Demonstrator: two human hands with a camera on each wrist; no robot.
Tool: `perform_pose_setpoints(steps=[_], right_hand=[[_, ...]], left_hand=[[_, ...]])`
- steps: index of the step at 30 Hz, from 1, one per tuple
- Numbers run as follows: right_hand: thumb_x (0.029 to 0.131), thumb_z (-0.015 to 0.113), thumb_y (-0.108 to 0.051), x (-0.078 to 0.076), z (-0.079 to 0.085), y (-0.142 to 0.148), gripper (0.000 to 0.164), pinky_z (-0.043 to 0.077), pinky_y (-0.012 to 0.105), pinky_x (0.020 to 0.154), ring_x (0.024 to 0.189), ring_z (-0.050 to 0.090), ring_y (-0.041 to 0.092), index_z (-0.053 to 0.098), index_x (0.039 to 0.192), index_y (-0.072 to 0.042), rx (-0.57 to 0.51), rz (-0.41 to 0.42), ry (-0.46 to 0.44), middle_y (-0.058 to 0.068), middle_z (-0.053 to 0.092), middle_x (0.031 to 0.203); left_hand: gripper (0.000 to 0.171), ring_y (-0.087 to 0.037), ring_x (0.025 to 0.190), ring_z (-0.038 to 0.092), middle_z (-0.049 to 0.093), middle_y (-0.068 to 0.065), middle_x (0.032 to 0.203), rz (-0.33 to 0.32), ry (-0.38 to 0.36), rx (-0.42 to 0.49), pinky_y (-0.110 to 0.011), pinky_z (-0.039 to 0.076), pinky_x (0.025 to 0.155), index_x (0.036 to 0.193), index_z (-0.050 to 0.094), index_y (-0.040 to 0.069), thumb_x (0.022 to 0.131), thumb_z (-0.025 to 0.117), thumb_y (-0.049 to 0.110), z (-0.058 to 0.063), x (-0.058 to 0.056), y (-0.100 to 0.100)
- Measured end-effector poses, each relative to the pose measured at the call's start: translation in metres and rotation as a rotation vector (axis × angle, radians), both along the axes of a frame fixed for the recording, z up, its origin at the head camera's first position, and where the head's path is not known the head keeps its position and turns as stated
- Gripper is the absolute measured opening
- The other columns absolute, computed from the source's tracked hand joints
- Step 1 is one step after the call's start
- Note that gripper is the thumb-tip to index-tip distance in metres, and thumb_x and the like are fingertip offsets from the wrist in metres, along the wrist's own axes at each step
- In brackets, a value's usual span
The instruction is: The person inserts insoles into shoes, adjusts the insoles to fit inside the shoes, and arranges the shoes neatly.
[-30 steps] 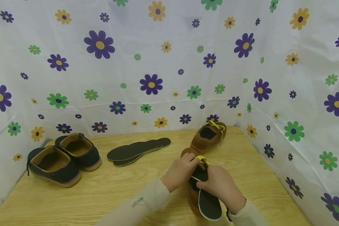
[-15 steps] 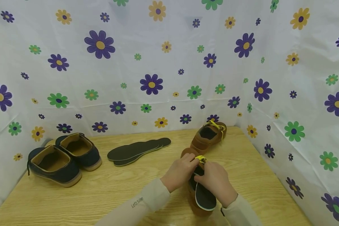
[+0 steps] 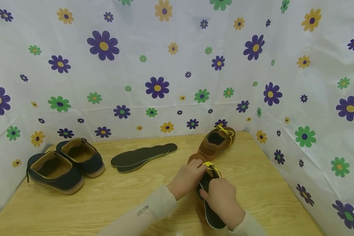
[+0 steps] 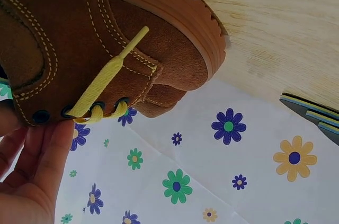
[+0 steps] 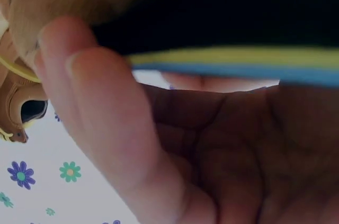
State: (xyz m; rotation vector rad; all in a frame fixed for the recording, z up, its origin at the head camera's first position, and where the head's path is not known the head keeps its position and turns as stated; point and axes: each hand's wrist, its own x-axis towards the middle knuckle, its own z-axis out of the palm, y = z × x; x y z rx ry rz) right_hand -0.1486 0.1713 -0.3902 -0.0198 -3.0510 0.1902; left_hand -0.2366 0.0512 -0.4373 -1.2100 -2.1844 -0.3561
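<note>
A brown suede shoe (image 4: 180, 38) with yellow laces lies on its base in front of the person. The left hand (image 3: 186, 181) holds its upper beside the eyelets; in the left wrist view the fingertips pinch the lace edge. A black insole (image 3: 213, 217) runs into the shoe's opening, its rounded heel end sticking out toward the person. The right hand (image 3: 224, 200) grips this insole along its right side, thumb lying across the top. Seen from the right wrist, the insole's edge (image 5: 233, 59) has yellow and blue layers. The insole's front end is hidden inside the shoe.
A matching brown shoe (image 3: 207, 147) stands just behind, toe toward the back. Several dark insoles (image 3: 141, 156) lie stacked at mid-table. At left stands a pair of navy shoes (image 3: 75, 185) with tan linings. A flowered white curtain (image 3: 129, 70) borders the wooden table (image 3: 127, 201).
The insole's heel end has swung left, more in line with the shoe. The right hand went forward, then came back lower along the insole. The left hand keeps its place.
</note>
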Motion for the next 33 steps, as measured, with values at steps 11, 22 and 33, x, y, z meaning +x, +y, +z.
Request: perform_pose_setpoints(steps=[11, 22, 33], right_hand=[[0.079, 0.074, -0.044, 0.027, -0.003, -0.003, 0.048, 0.049, 0.04, 0.046, 0.054, 0.056, 0.026, 0.061, 0.067, 0.0, -0.005, -0.062, 0.01, 0.011, 0.05, 0.064], [0.071, 0.077, -0.038, 0.017, 0.001, 0.002, 0.041, 0.042, 0.036, 0.041, 0.047, 0.05, 0.019, 0.053, 0.057, -0.009, -0.038, -0.066, 0.079, 0.004, 0.047, 0.056], [0.072, 0.077, -0.031, 0.001, -0.002, 0.002, 0.044, 0.036, 0.029, 0.037, 0.043, 0.044, 0.014, 0.045, 0.049, -0.013, -0.084, -0.026, 0.095, 0.0, 0.044, 0.052]], left_hand=[[0.007, -0.014, 0.079, 0.054, 0.055, 0.0, 0.087, 0.016, 0.006, 0.023, -0.022, 0.051, 0.062, 0.09, 0.06, 0.011, 0.09, 0.066, 0.008, 0.0, -0.001, 0.0], [0.008, -0.012, 0.078, 0.052, 0.054, 0.0, 0.087, 0.014, -0.015, 0.01, -0.022, 0.052, 0.06, 0.091, 0.059, 0.011, 0.09, 0.066, 0.008, -0.002, 0.0, 0.0], [0.008, -0.012, 0.078, 0.052, 0.053, 0.0, 0.088, 0.016, -0.016, 0.001, -0.021, 0.051, 0.058, 0.091, 0.059, 0.011, 0.09, 0.067, 0.008, -0.002, 0.0, 0.0]])
